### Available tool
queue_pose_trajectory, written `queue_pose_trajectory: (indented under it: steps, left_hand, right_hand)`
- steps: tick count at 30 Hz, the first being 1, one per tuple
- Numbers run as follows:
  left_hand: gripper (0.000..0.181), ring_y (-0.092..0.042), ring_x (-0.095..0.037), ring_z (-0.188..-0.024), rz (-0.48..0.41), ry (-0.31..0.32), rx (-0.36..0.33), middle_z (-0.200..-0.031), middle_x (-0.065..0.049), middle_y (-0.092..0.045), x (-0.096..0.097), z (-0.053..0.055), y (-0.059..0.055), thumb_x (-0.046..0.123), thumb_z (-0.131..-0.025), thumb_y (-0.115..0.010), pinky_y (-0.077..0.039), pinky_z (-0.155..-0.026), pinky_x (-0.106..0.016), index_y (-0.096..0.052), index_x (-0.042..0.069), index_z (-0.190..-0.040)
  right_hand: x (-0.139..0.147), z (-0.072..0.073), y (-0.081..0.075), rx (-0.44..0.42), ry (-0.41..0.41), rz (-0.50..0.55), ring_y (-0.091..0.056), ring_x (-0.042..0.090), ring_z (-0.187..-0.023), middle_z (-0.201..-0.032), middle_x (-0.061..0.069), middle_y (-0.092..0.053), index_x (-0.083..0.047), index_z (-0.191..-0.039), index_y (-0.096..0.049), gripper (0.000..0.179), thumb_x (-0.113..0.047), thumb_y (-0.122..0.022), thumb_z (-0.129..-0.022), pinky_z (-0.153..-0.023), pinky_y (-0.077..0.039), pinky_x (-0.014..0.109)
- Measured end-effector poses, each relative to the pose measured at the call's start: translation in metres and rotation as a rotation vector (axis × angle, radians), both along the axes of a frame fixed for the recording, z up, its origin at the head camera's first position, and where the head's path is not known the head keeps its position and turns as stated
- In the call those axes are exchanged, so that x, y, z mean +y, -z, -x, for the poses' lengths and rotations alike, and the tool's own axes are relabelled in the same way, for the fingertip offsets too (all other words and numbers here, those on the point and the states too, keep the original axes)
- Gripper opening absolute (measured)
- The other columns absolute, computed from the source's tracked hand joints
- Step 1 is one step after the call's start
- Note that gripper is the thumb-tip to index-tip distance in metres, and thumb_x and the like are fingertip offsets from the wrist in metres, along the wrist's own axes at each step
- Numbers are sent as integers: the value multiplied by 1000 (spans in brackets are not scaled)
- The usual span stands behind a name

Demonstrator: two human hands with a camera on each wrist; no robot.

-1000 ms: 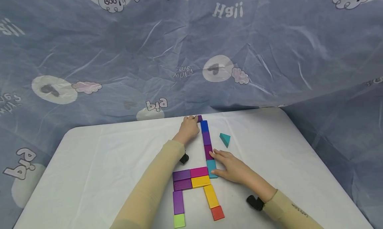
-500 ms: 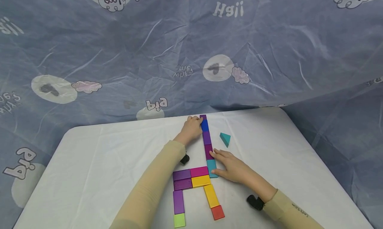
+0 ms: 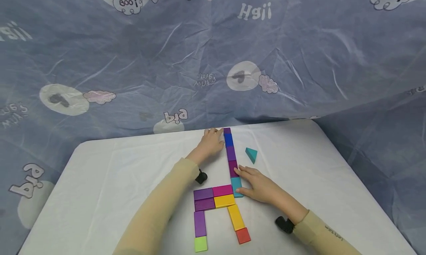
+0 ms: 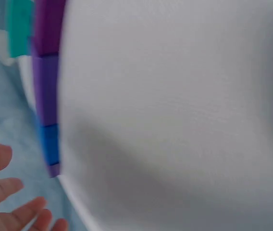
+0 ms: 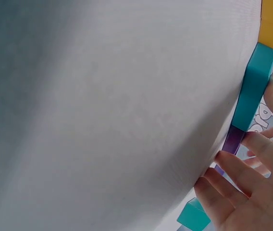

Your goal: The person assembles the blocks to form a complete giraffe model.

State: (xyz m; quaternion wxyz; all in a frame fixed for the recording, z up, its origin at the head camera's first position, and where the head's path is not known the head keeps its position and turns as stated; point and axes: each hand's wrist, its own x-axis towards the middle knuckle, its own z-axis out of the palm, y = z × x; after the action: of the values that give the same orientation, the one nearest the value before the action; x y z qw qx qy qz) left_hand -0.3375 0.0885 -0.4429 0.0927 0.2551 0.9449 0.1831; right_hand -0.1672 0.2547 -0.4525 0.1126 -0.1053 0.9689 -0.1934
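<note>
A column of flat blocks runs up the table: a small dark purple block [image 3: 227, 130] at the far end, then a blue block [image 3: 228, 140], a purple block [image 3: 230, 153], a plum block [image 3: 233, 168] and a teal block [image 3: 236, 184]. My left hand [image 3: 211, 143] is beside the column's far end, fingers spread and holding nothing, as the left wrist view shows. On the column's other side, my right hand [image 3: 257, 184] lies with relaxed fingers. Its thumb touches the teal block [image 5: 254, 89] and its index fingertip is at the plum block [image 5: 233, 139].
A teal triangular block [image 3: 251, 155] lies apart, right of the column. Nearer are stacked purple [image 3: 203, 194], pink [image 3: 222, 190] and yellow [image 3: 224, 201] blocks. Two legs end in a lime block [image 3: 201, 244] and a red block [image 3: 243, 235]. A patterned curtain [image 3: 186, 62] hangs behind the table.
The small dark purple block moved right and now caps the column beyond the blue block. My left hand followed it, then let go and drew slightly left. The right hand stayed put.
</note>
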Motion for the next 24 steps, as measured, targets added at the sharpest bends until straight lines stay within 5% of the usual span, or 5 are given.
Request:
queue_pose_trajectory:
  steps: [5, 12, 19, 24]
  left_hand:
    - [60, -34, -39, -139, -5, 75, -15, -154, -19, -37, -24, -28, -18, 32, -100, -54, -36, -113, -51, -36, 11, -153]
    - [60, -33, -39, -141, 6, 212, -61, -154, -18, -38, -73, -90, -26, 38, -98, -59, -35, -114, -53, -43, 12, -150]
    - [67, -37, -34, -141, -17, 229, -168, -154, -15, -38, -121, -146, -12, 42, -93, -66, -39, -111, -51, -44, 14, -149]
    - [86, -28, -33, -147, -55, 239, -218, -161, -14, -27, -142, -173, 4, 46, -82, -77, -37, -113, -52, -39, 15, -152]
  right_hand:
    - [0, 1, 2, -4, 0, 0, -38, 37, -142, -155, 15, -41, -16, -149, -44, 73, -42, -72, -87, -105, -44, 55]
    - [2, 2, 2, -7, -7, -1, -37, 38, -142, -156, 15, -39, -16, -150, -43, 74, -43, -71, -88, -104, -43, 59]
    - [2, 2, 3, 10, -25, 2, -37, 40, -142, -156, 16, -39, -13, -150, -43, 73, -42, -71, -88, -105, -42, 58]
    - [2, 2, 2, 15, -37, 14, -37, 40, -142, -155, 17, -39, -12, -150, -43, 73, -41, -70, -89, -106, -41, 58]
